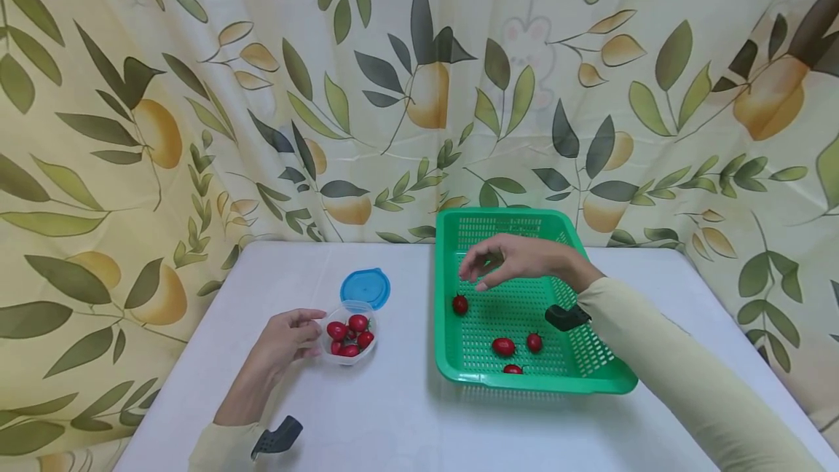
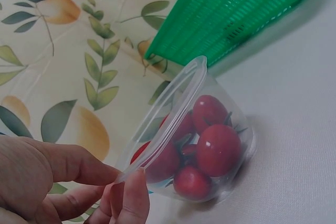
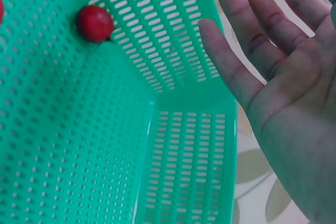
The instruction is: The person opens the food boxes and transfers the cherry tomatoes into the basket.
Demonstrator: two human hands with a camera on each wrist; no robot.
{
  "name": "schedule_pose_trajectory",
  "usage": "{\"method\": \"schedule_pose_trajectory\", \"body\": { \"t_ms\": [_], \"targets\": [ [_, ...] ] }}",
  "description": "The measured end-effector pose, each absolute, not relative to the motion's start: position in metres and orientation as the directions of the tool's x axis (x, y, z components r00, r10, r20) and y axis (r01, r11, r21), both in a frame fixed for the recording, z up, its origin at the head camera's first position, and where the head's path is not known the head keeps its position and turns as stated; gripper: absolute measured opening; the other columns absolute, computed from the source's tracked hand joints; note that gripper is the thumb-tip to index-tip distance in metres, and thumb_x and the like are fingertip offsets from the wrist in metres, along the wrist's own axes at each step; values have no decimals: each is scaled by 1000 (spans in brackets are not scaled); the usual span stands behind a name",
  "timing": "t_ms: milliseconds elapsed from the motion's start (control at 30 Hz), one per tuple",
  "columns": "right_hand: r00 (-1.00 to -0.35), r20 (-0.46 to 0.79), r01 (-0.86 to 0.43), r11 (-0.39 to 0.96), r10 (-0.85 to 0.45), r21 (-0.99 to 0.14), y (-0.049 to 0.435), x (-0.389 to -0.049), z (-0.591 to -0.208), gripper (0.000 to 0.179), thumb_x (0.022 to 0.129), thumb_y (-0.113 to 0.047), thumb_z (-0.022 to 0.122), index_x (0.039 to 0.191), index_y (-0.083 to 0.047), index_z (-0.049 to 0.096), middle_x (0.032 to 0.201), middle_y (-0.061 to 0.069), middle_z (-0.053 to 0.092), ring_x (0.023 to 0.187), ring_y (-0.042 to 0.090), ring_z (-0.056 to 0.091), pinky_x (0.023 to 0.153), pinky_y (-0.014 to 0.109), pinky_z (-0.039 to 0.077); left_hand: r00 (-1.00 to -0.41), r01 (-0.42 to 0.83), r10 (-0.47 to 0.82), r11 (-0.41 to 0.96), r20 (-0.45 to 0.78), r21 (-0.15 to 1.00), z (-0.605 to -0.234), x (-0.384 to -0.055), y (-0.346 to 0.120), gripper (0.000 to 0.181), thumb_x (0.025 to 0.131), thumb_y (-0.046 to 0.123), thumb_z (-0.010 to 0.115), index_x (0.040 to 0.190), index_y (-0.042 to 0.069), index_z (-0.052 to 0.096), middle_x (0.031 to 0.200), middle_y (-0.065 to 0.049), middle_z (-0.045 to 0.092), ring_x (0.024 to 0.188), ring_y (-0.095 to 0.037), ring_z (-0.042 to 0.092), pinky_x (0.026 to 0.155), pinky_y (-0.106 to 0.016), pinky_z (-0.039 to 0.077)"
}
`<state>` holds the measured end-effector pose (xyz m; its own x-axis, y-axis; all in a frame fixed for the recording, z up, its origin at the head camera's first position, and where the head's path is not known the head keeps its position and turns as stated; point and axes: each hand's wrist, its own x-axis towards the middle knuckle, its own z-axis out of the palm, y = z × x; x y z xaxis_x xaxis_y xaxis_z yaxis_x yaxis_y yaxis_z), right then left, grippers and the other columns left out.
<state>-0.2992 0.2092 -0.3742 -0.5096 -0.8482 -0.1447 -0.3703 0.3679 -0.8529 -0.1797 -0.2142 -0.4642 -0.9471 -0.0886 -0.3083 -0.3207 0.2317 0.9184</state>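
My left hand [image 1: 285, 343] pinches the rim of a clear plastic tub [image 1: 347, 360] between thumb and fingers, as the left wrist view shows closely. Inside the tub lie several cherry tomatoes [image 2: 219, 150] with green stems. Over the green basket [image 1: 444, 344] hovers my right hand [image 1: 507, 259], palm down with loosely bent fingers and nothing in them. Below its fingertips, a cherry tomato [image 1: 460, 304] lies by the basket's left wall. Two more, a cherry tomato [image 1: 503, 347] and a smaller one [image 1: 534, 342], sit near the front, with another partly hidden by the front rim.
A round blue lid [image 1: 365, 288] lies on the white table [image 1: 393, 414] just behind the tub. The basket stands to the right of the tub, with table between them. A leaf-and-fruit patterned curtain [image 1: 393, 93] hangs along the back and left.
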Motion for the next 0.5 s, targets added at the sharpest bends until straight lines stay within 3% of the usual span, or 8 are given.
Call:
{"method": "schedule_pose_trajectory", "body": {
  "t_ms": [133, 300, 500],
  "targets": [
    [-494, -143, -367, 354, -858, -860, 199, -299, -373, 33, 92, -14, 76, 123, -6, 67, 120, 12, 68, 117, 48, 58, 99, 37, 54, -947, -322, -93, 237, -309, 916, -464, -179, -214, 32, 98, 5, 61, 129, 0, 63, 100, -12, 59, 87, -25, 63, 71, -28, 61],
    [-480, -159, -351, 355, -863, -867, 184, -298, -370, 35, 91, -14, 77, 123, -6, 67, 125, 22, 65, 117, 44, 60, 97, 37, 56, -948, -319, -87, 239, -307, 917, -462, -178, -213, 33, 98, 4, 61, 130, -1, 62, 100, -12, 59, 88, -25, 63, 71, -28, 61],
    [-461, -162, -396, 366, -873, -843, 166, -299, -368, 36, 90, -17, 78, 125, -13, 68, 123, 6, 70, 113, 31, 64, 98, 49, 53, -946, -325, -91, 237, -312, 916, -463, -180, -213, 33, 97, 4, 61, 130, 0, 63, 100, -13, 59, 86, -25, 63, 71, -28, 61]
  ]
}}
